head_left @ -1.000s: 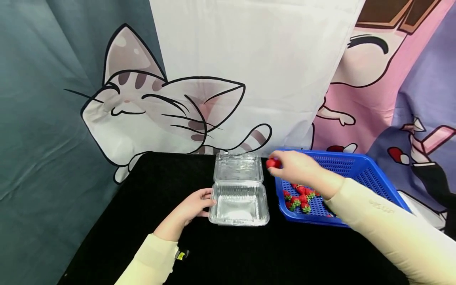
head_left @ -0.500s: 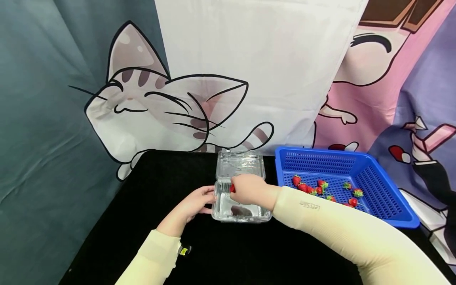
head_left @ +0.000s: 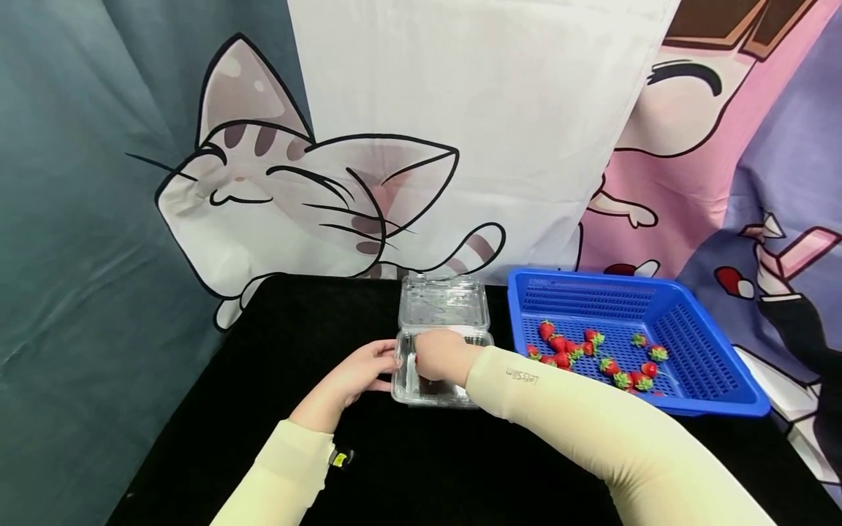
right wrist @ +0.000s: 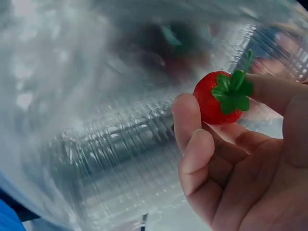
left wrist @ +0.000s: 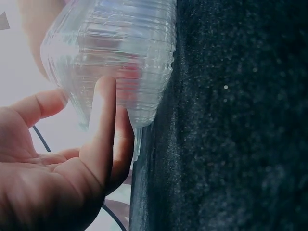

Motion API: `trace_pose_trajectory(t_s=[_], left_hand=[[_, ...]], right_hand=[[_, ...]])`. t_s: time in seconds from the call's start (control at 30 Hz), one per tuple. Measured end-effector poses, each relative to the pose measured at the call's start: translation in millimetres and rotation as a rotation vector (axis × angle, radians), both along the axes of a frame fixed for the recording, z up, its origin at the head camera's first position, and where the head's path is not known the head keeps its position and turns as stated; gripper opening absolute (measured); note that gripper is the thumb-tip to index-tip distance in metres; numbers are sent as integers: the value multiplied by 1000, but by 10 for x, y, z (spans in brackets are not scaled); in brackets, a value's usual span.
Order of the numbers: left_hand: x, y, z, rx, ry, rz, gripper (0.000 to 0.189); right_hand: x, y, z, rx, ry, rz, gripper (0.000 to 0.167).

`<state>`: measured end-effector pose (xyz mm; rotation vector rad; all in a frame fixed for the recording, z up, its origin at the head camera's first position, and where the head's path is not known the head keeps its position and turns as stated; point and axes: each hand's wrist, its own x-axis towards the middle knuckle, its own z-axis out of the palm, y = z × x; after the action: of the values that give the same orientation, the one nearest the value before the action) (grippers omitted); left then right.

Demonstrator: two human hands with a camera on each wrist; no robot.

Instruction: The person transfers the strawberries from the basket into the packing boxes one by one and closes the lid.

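A clear plastic clamshell box lies with its lid folded back on the black cloth. My left hand is at its left side; in the left wrist view the straightish fingers rest against the ribbed wall, the thumb near the rim. My right hand reaches down inside the tray half. Between its thumb and fingers it pinches a red strawberry with a green leafy cap, clear in the right wrist view. From the head, the right hand hides this strawberry. A blurred red patch shows through the box wall.
Right of the box stands a blue perforated plastic basket with several strawberries scattered on its floor. My right forearm crosses in front of it. A printed curtain hangs right behind the table.
My right hand has carried the strawberry left from above the basket into the box, then lower and slightly left. The left hand has stayed at the box's side.
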<state>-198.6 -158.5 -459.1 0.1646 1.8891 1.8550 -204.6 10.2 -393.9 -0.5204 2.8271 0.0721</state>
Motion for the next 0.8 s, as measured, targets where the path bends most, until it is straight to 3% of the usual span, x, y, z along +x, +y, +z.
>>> trace_pose_trajectory(t_s=[0.3,0.5,0.67,0.8], left_hand=[[-9,-21,0,-8,1,-5,59],[-14,-39,-1,-6,3,-19,59],[-25,-35,11,-5,12,-18,58],[-25,-27,20,-8,16,-3,60]], right_hand=[[-13,-77,-63,-46,23,-5,13],[23,-103,-64,-93,55,-11,24],[10,-65,-34,-106,41,14,28],[12,-27,95,-118,46,44,27]])
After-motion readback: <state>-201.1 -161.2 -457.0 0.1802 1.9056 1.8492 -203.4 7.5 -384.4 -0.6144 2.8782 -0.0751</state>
